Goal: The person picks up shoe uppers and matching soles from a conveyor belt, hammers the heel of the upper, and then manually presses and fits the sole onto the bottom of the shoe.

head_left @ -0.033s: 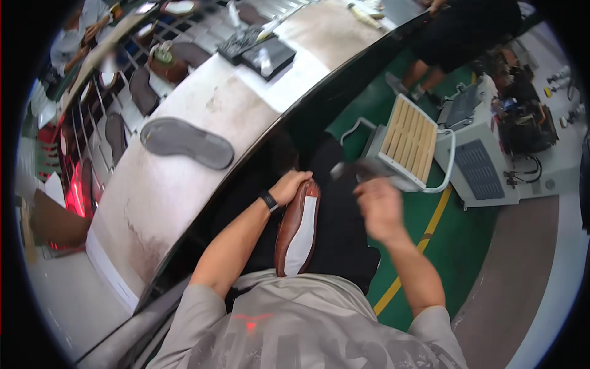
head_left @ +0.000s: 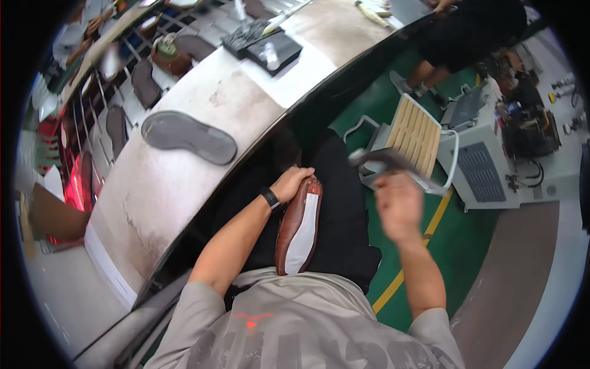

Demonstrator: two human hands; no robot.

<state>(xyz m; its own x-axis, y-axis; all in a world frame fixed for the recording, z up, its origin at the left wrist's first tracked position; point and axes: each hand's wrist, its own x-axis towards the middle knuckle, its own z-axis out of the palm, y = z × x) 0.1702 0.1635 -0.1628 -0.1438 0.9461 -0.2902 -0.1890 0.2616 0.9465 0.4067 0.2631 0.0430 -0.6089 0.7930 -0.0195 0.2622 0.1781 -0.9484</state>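
Observation:
A brown leather shoe upper (head_left: 287, 235) lies lengthwise on my lap, its white underside (head_left: 301, 240) turned up. My left hand (head_left: 294, 184), with a dark band on the wrist, is closed on the shoe's far end. To the right, my right hand (head_left: 398, 202) is raised, apart from the shoe and closed in a fist. From the fist extends a dark, curved, hammer-like tool (head_left: 393, 158) with a shiny metal end. Motion smears both hand and tool, so its exact kind is unclear.
On the pale worktable (head_left: 190, 178) lie a grey shoe sole (head_left: 187, 136) and a black tray (head_left: 276, 56). A rack (head_left: 98, 126) beyond holds several soles and shoe parts. Right are a slatted wooden rest (head_left: 413, 135) and a grey machine (head_left: 482, 169). Another person (head_left: 476, 31) stands behind.
My right hand has moved a little to the right, and the tool in it has swung to a different angle. My left hand and the shoe upper stay nearly in place.

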